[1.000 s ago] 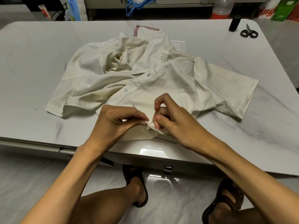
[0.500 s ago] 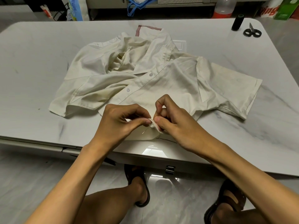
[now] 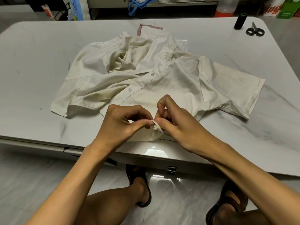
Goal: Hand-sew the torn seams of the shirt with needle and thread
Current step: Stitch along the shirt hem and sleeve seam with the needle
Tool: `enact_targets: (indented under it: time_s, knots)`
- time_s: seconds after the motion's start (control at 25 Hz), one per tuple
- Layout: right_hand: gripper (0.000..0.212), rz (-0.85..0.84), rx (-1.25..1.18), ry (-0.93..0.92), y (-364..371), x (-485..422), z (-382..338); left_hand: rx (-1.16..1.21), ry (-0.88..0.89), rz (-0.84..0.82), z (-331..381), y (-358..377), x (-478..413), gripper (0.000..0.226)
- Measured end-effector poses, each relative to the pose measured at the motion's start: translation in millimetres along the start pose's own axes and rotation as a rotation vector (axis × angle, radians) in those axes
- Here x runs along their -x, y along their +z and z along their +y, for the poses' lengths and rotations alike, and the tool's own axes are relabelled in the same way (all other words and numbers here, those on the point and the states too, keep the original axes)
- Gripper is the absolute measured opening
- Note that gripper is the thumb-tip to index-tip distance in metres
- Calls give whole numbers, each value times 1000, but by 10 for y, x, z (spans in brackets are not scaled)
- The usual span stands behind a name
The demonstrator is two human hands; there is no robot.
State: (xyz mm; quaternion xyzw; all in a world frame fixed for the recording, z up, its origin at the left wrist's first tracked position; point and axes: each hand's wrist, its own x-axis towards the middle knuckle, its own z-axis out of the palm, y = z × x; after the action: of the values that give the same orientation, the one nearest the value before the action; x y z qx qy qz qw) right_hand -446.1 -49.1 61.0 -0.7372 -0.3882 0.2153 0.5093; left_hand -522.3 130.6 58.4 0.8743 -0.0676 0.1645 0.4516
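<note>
From the head view, the shirt (image 3: 162, 82) is lying crumpled across the worktop (image 3: 32, 62), its near hem at the front edge. The left hand (image 3: 123, 122) and right hand (image 3: 177, 125) are both pinching one small fold of that hem, fingers curled tight, with dark thread (image 3: 167, 140) trailing just beneath.

Shirt (image 3: 162, 85) hogs the middle of the table (image 3: 32, 70); bare tabletop runs wide on the left and near right (thread spool (image 3: 240, 21) and scissors (image 3: 254, 30) sit in the far-right corner).
</note>
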Motion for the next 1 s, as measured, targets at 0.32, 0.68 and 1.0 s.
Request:
enact_targets:
  time_s: [0.32,0.68,1.0]
  knots:
    - [11,288,531,-298,-1,47,39,280,-353,-11,40,-5,-65,10]
    - [11,317,767,-448,14,28,58,496,-465,-103,37,-78,-94,17]
    - [5,389,399,-287,22,-5,55,480,-473,-82,57,-47,-111,14]
